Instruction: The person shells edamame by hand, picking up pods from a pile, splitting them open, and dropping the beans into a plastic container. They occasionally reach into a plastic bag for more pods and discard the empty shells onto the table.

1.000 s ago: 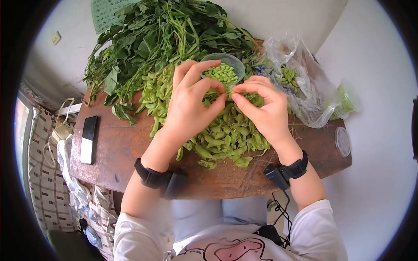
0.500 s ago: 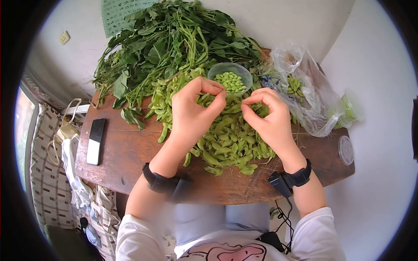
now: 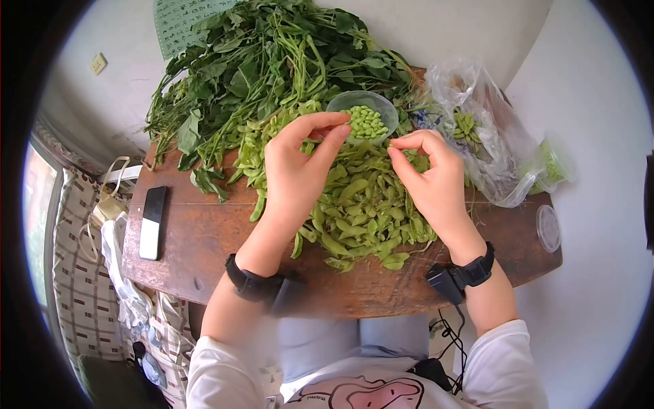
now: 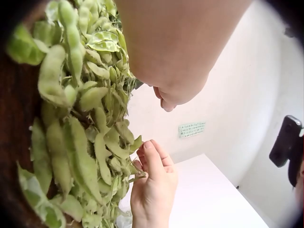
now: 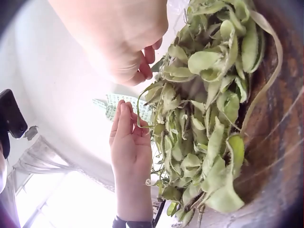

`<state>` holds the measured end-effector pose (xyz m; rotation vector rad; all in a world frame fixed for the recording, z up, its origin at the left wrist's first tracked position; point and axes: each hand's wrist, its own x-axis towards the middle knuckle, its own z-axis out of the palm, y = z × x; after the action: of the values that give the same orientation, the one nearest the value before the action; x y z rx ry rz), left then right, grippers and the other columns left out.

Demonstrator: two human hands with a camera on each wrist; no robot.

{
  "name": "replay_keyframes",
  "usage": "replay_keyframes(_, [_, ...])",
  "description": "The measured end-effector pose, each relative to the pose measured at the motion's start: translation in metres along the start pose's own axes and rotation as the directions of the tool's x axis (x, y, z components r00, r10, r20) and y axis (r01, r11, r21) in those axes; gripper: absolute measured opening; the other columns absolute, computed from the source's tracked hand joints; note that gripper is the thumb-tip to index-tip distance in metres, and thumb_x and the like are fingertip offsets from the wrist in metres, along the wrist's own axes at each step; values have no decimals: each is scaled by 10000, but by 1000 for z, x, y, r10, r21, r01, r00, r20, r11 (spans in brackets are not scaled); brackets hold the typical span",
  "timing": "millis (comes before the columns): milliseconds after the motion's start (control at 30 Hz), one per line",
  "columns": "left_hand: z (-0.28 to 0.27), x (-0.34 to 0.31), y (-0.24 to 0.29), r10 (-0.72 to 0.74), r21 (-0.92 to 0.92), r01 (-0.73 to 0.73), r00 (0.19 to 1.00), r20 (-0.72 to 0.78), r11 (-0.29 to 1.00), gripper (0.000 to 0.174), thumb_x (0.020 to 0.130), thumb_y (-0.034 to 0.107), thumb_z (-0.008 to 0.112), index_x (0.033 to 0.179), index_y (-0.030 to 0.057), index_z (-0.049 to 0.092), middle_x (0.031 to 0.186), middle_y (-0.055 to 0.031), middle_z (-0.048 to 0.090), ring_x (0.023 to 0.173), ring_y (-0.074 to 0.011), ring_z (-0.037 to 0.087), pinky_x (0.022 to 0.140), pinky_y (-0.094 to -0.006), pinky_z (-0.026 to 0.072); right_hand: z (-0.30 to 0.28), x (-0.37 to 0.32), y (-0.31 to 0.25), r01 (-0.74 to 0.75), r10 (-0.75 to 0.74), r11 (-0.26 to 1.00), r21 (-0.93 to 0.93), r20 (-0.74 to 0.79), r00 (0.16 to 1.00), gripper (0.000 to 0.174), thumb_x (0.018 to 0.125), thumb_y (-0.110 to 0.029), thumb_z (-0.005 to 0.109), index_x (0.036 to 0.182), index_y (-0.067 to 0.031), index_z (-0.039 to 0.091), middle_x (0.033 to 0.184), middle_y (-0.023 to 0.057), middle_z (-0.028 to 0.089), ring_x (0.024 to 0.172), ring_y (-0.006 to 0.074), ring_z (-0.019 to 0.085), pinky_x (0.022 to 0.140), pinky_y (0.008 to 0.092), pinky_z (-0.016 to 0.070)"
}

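My left hand (image 3: 294, 163) is at the near-left rim of a clear plastic tub (image 3: 335, 102) of shelled green soybeans (image 3: 368, 123). Its thumb and forefinger tips come close together in front of the beans; I cannot tell whether a bean is between them. A little lower and to the right, my right hand (image 3: 439, 180) pinches a small green pod piece at its thumb and forefinger tips. In the left wrist view the right hand (image 4: 154, 190) has its fingertips beside the pods. Below both hands spreads a heap of soybean pods (image 3: 361, 211).
Leafy soybean stalks (image 3: 259, 61) are piled at the back. A clear plastic bag (image 3: 487, 150) lies at the right, near a tipped tub of green beans (image 3: 553, 163) and a round lid (image 3: 548, 228). A phone (image 3: 152, 221) lies on the wooden table (image 3: 197, 252) at the left.
My hands were together over one pod near the tub and have since drawn apart. The left has moved to the tub's rim; the right has shifted right, fingertips still pinched.
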<state>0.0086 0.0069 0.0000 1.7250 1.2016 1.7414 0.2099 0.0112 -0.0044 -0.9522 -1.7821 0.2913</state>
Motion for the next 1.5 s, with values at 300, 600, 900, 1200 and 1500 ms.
replay_keyframes(300, [3, 0, -2, -32, -3, 32, 999, -3, 999, 178, 884, 69, 767, 1036, -20, 744, 975, -77, 767, 850, -127, 687, 809, -261, 539, -2, 4, -4, 73, -73, 997, -5, -24, 997, 146, 803, 26, 772, 917, -25, 697, 904, 74, 720, 905, 234, 663, 805, 347, 523])
replay_keyframes(600, [1, -1, -2, -62, 14, 61, 998, 5, 998, 174, 851, 49, 793, 1007, -18, 753, 943, -61, 768, 835, -105, 694, 788, -253, 550, -2, 3, 0, 67, -67, 998, 1, -43, 997, 232, 823, 13, 772, 1049, -23, 739, 947, 99, 739, 902, 247, 665, 800, 345, 523])
replay_keyframes(900, [1, -2, -2, -14, 30, 14, 1000, 10, 999, 154, 845, 38, 794, 991, -2, 769, 939, -63, 772, 818, -103, 695, 767, -246, 550, -2, 3, -1, 70, -69, 997, 14, -65, 995, 192, 808, 2, 798, 995, -18, 759, 917, 106, 744, 876, 247, 674, 771, 337, 530])
replay_keyframes(1200, [6, 6, 6, 138, 233, -133, 990, -8, 963, 175, 816, 9, 782, 991, 9, 771, 929, -92, 771, 803, -159, 728, 756, -271, 567, -5, 5, -2, 89, -91, 996, -23, -99, 991, 163, 791, -18, 826, 934, -11, 750, 868, 91, 731, 849, 233, 661, 749, 342, 525])
replay_keyframes(1500, [23, 29, -17, 231, 477, -232, 971, 61, 848, 184, 849, 32, 706, 1015, 49, 784, 1041, -115, 761, 943, -275, 706, 834, -372, 554, -2, 2, 3, 48, -50, 999, -18, -82, 995, 157, 827, -65, 803, 974, -28, 760, 885, 74, 729, 888, 234, 648, 735, 346, 522])
